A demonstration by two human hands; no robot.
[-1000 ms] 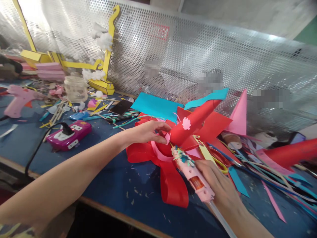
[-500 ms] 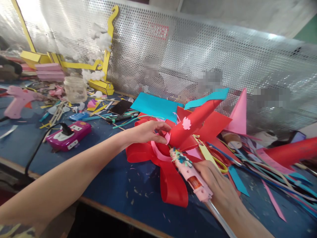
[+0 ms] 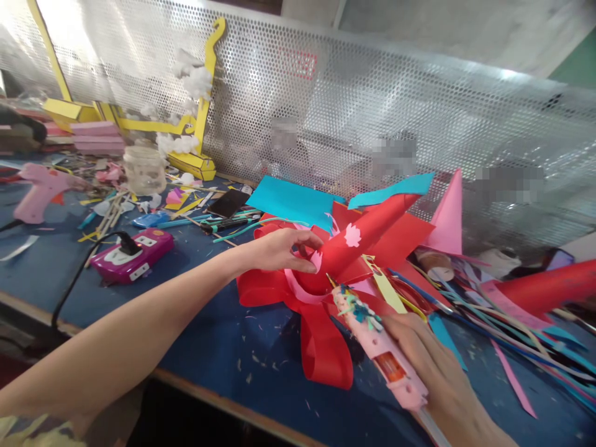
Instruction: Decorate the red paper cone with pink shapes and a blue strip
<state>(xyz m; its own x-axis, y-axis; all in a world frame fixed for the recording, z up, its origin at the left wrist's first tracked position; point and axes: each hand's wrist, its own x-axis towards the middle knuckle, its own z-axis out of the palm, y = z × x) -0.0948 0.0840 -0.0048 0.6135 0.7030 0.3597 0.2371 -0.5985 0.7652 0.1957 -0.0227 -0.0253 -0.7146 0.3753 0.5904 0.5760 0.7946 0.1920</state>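
Left hand: the left hand point(image 3: 279, 248) pinches the small pink petal point(image 3: 316, 259) against the red paper cone point(image 3: 363, 239), fingertips closed on it as before
Right hand: the right hand point(image 3: 433, 366) is clenched round the pink glue gun point(image 3: 382, 341)
Change: the gun has drawn back toward the near right, its nozzle now just off the red looped flower point(image 3: 302, 298)
Meaning: glue looks applied, petal being pressed
Far left: purple power strip point(image 3: 133, 253) on the blue table point(image 3: 223, 347)

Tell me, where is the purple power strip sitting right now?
In the head view, the purple power strip lies on the blue table at the left, beyond the person's left forearm, in front of the clear jar.
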